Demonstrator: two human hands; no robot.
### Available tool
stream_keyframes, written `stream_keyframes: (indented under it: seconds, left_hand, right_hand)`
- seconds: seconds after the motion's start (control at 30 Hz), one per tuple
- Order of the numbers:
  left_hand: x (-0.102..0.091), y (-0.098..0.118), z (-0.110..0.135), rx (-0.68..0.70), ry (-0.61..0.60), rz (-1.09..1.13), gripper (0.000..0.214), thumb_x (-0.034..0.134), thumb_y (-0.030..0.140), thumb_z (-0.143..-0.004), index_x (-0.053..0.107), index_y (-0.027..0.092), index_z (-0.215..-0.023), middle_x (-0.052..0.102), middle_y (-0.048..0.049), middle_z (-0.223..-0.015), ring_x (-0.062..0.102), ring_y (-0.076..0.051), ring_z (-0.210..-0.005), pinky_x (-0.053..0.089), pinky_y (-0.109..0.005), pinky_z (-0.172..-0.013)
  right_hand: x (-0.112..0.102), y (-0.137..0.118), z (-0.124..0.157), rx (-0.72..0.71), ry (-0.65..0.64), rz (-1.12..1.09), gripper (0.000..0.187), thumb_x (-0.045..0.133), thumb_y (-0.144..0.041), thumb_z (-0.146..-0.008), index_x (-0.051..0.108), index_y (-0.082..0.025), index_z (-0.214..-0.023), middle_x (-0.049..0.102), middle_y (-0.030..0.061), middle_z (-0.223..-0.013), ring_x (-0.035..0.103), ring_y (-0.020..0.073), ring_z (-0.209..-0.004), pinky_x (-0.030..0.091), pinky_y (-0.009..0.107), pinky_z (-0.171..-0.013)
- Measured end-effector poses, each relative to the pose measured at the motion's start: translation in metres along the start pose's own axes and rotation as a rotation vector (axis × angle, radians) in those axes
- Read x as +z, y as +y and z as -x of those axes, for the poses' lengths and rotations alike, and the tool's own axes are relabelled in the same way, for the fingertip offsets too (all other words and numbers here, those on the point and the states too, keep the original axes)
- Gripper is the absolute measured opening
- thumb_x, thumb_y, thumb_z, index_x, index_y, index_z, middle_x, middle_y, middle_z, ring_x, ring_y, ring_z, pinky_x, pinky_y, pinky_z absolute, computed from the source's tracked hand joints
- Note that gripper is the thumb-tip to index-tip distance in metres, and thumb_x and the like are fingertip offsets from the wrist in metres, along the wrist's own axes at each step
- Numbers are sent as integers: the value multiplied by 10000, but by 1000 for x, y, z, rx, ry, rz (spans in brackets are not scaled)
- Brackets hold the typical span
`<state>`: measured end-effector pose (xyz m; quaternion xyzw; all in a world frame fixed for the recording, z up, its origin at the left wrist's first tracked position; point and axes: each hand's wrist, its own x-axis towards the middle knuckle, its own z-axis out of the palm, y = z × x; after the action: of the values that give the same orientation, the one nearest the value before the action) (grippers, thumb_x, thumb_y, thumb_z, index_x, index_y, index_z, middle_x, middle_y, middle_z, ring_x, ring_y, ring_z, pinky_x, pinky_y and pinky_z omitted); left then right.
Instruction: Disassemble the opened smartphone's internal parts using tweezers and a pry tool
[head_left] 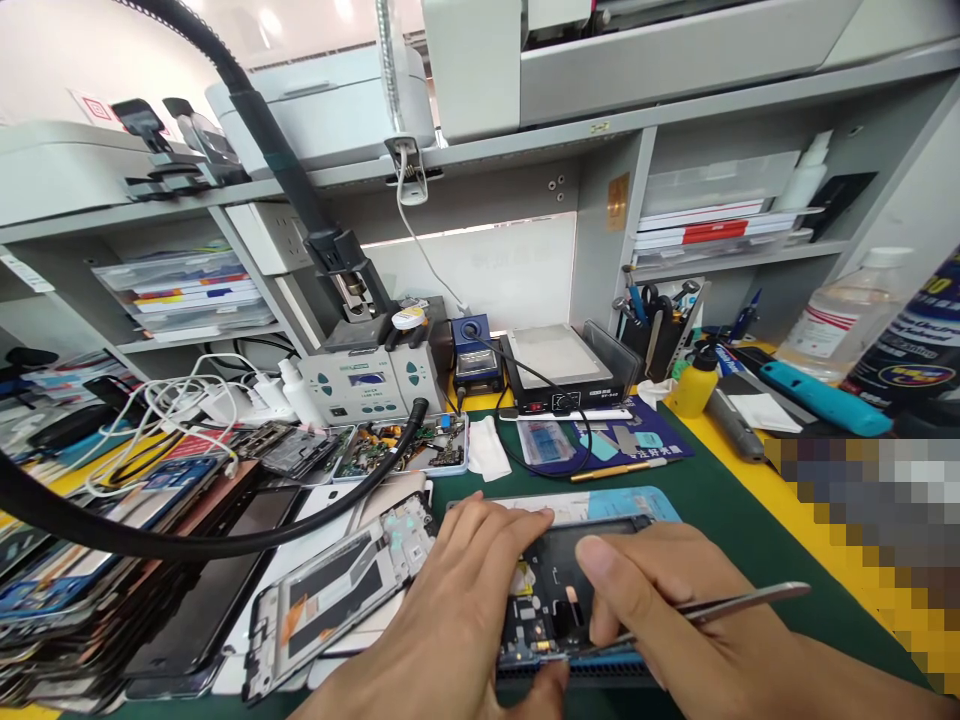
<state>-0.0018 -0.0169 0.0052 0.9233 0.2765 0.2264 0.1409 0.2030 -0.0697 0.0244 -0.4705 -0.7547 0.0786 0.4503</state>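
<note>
You've got one opened phone (555,575) on the green mat (750,520), in from its right edge. Your left hand (450,610) grips it, fingers bunched toward the far side, thumb near. Your right hand (667,590) pinches one pair of tweezers (757,598), tips hard to make out. One loose phone frame (345,590) sits left; the phone pile (60,620)'s cut off, can't count it.

At lower centre, the left hand (450,590) holds an opened phone (553,565); the right hand (667,590) holds tweezers (757,597), tips near its lower edge. A loose frame (341,580) lies at lower centre-left, stacked phones (67,610) at lower left. A hose (247,541) arcs across mid-left; a yellow bottle (691,387) stands mid-right.
</note>
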Motion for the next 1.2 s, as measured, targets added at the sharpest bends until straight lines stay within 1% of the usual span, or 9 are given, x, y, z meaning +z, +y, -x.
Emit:
stream_keyframes:
  seconds: [0.1,0.2,0.43,0.6,0.67,0.77,0.87,1.07,1.2]
  left_hand:
    - [1,-1,0,16,-9,-10,887,700,157,-700,308,269,-1487,571,-101,-1426,536,-355,-1321,439,-585,-1165]
    - [2,-1,1,17,2,-17,903,708,148,-687,301,277,-1483,571,-95,-1411,537,-349,-1308,453,-570,-1152]
    - [3,0,1,1,6,-2,906,689,124,-681,306,302,-1483,575,-79,-1377,541,-340,-1279,506,-529,-1082]
    - [1,2,1,-15,16,7,917,686,131,-691,282,305,-1496,550,-80,-1419,513,-346,-1318,474,-539,-1117]
    - [1,1,2,11,-3,14,924,688,150,-687,272,306,-1497,549,-78,-1422,518,-342,-1312,469,-536,-1123]
    - [2,0,3,8,2,11,926,672,132,-689,258,303,-1500,544,-79,-1426,514,-337,-1322,466,-530,-1129]
    - [3,1,2,2,4,5,937,663,131,-695,241,304,-1513,526,-87,-1449,490,-345,-1354,466,-537,-1131]
    - [5,1,2,-21,-16,-11,947,665,144,-702,227,308,-1525,502,-99,-1503,459,-382,-1405,399,-629,-1180]
    - [7,1,5,-11,6,-19,960,677,158,-691,227,294,-1529,512,-111,-1501,458,-390,-1413,390,-628,-1190]
  right_hand:
    - [-2,-2,1,15,-42,85,704,260,-470,-1152,597,-208,-592,679,4,-543,662,104,-477,536,171,-536]
    - [-5,-4,-1,-9,-68,94,706,235,-461,-1156,585,-209,-597,676,-7,-544,672,97,-487,549,163,-574]
    - [-11,-8,-6,-39,-83,109,582,313,-262,-1136,592,-210,-628,689,-31,-568,685,83,-519,561,134,-634]
    - [-7,-5,-5,-33,-84,106,517,350,-191,-1099,574,-214,-633,672,-43,-564,665,84,-510,546,151,-617]
    - [-5,-3,-5,-26,-84,91,502,355,-186,-1096,574,-215,-646,678,-45,-584,669,87,-527,542,160,-625]
    - [-3,1,-3,-38,-49,39,483,369,-193,-1103,554,-222,-657,657,-60,-587,651,81,-527,524,162,-617]
    - [-1,3,-1,-38,-49,19,461,385,-198,-1108,569,-225,-686,665,-61,-610,661,84,-553,527,161,-638]
    - [0,2,3,17,-2,-33,481,398,-268,-1122,550,-230,-666,647,-50,-564,644,96,-505,527,171,-572]
    - [0,4,4,18,9,-2,516,364,-298,-1132,551,-234,-655,674,-24,-580,671,118,-530,531,190,-546]
